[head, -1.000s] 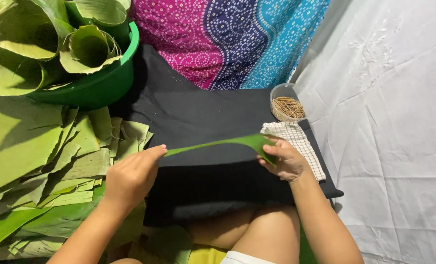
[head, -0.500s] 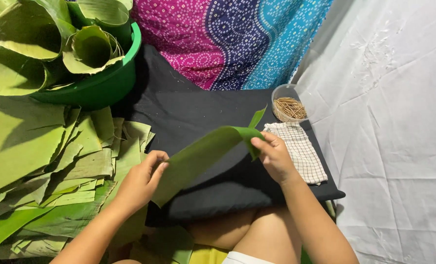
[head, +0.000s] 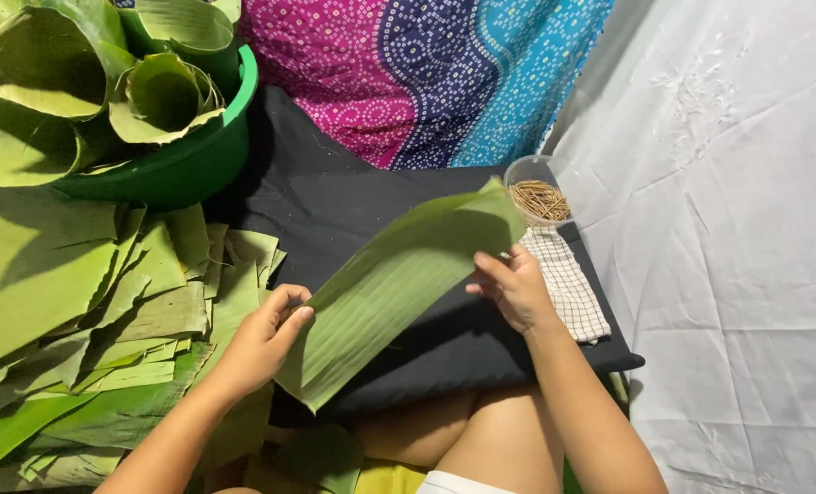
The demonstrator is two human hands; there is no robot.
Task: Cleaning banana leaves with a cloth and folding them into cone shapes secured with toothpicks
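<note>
A long strip of green banana leaf [head: 399, 284] is held tilted above a black cloth-covered board [head: 362, 201] on my lap. My left hand [head: 266, 338] grips the leaf's lower left edge, thumb on top. At the leaf's upper right edge, my right hand [head: 513, 288] pinches it with the fingertips. The leaf's broad face is turned up toward the camera.
A heap of cut banana leaf pieces [head: 87, 320] lies at the left. A green basin [head: 197, 155] with rolled leaves stands at the back left. A small clear cup of short sticks [head: 538, 194] and a checked cloth [head: 568, 284] sit at the board's right. White sheet [head: 746, 256] at right.
The leaf strip was edge-on a second ago; both hands have turned it so its wide face shows. My left hand has moved lower along the leaf's edge.
</note>
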